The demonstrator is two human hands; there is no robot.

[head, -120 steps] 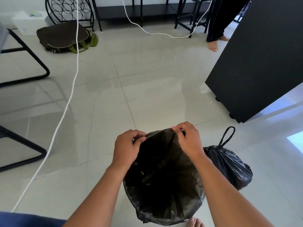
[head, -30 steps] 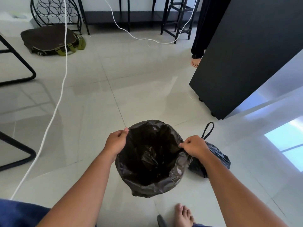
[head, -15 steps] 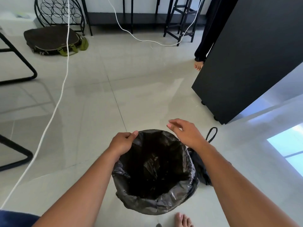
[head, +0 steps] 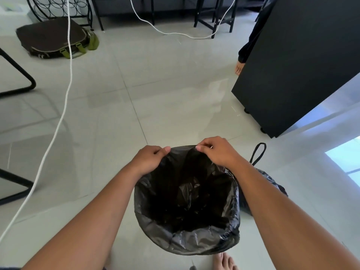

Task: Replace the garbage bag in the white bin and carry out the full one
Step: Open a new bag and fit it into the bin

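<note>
A fresh black garbage bag (head: 187, 236) lines the bin below me, folded down over the rim so the white bin itself is hidden. My left hand (head: 149, 159) pinches the bag's edge at the far left of the rim. My right hand (head: 216, 152) pinches the same edge at the far right of the rim. The full black bag (head: 272, 184), tied with a loop handle standing up, sits on the floor just right of the bin, partly behind my right forearm.
A black cabinet on castors (head: 296, 71) stands to the right, with another person's bare foot (head: 239, 68) beside it. A white cable (head: 64, 106) runs across the tiled floor on the left. A dark bag (head: 52, 38) and black chair legs (head: 23, 86) lie further left. My own foot (head: 224, 261) is by the bin.
My right hand, open above the rim half a second ago, has closed on the bag's far edge. My left hand has shifted along the rim towards the far side.
</note>
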